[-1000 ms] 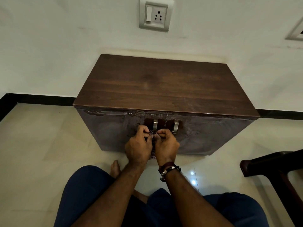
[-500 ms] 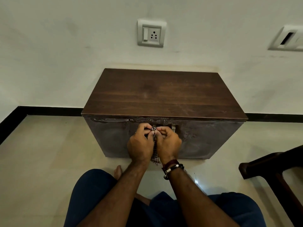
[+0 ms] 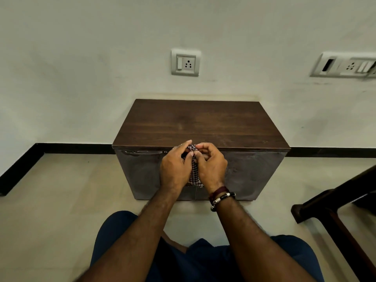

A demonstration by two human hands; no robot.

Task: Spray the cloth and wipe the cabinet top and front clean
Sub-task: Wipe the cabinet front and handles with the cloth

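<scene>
Both hands gripped the checked cloth (image 3: 192, 169) between them in front of the cabinet (image 3: 201, 127): the left hand (image 3: 175, 168) pinched its upper edge and the right hand (image 3: 211, 166) curled round its other side. Compared with half a second before, the hands and cloth had risen from the door handles to the cabinet's front top edge, hiding the handles. The view had tilted up, showing a second socket plate (image 3: 345, 65) on the wall.

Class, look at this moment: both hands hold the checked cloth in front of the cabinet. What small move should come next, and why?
Probably press the bunched cloth, held by the left hand and right hand, onto the cabinet front and wipe, since smears show there.
</scene>
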